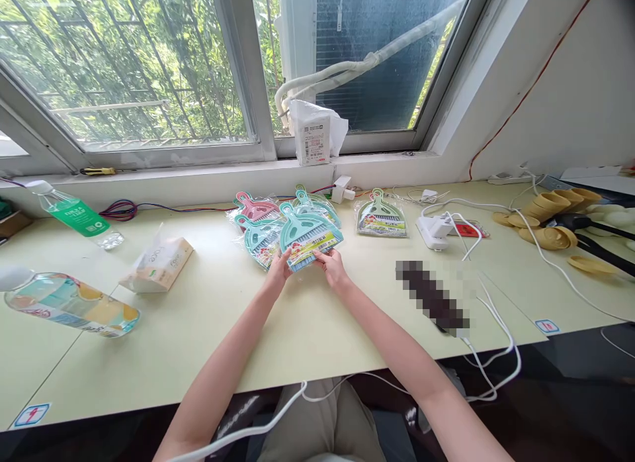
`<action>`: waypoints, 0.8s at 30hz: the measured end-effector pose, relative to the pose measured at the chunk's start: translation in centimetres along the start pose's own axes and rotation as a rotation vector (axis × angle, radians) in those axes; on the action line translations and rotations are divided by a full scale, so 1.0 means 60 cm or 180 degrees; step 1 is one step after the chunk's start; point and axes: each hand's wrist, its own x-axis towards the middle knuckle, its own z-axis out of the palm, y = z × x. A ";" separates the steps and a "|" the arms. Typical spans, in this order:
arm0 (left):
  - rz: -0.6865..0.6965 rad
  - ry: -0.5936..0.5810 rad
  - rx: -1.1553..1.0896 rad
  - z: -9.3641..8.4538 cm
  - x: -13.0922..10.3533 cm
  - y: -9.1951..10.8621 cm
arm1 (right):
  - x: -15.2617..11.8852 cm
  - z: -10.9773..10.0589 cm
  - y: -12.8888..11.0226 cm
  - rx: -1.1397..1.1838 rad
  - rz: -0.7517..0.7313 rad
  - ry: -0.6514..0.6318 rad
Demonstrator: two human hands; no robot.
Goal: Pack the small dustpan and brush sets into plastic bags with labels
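Note:
Both my hands grip one teal mini dustpan and brush set [302,229] with a printed label, held above the table. My left hand [280,266] is closed on its lower left corner, and my right hand [331,265] pinches its lower right edge. Just behind it lie a pink dustpan set [254,206], a teal dustpan set [255,235] at the left and another teal dustpan set [325,209] at the right, all in clear wrap. Apart to the right rests a green dustpan set [380,214], also wrapped.
On the left lie a green-labelled bottle [74,214], a tissue pack [157,260] and a large drink bottle [74,303]. To the right are a power strip [432,231], white cables [546,257], a blurred dark object [431,295] and yellow cups [550,207]. A tissue packet [315,138] stands on the sill.

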 end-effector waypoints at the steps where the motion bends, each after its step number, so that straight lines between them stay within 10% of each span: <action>1: 0.0010 -0.0003 -0.0026 0.000 -0.001 0.001 | -0.002 0.002 0.002 -0.0029 0.0019 -0.0073; 10: -0.0299 -0.0565 0.0026 0.022 -0.014 -0.029 | 0.005 -0.005 -0.010 0.0125 -0.0128 0.0188; 18: 0.0188 0.0047 0.0261 -0.003 0.003 -0.005 | 0.001 0.004 -0.005 0.0004 0.0169 -0.0381; 24: 0.0226 0.0575 0.0018 -0.036 0.025 0.012 | 0.016 -0.025 -0.043 -0.1525 0.0371 -0.0520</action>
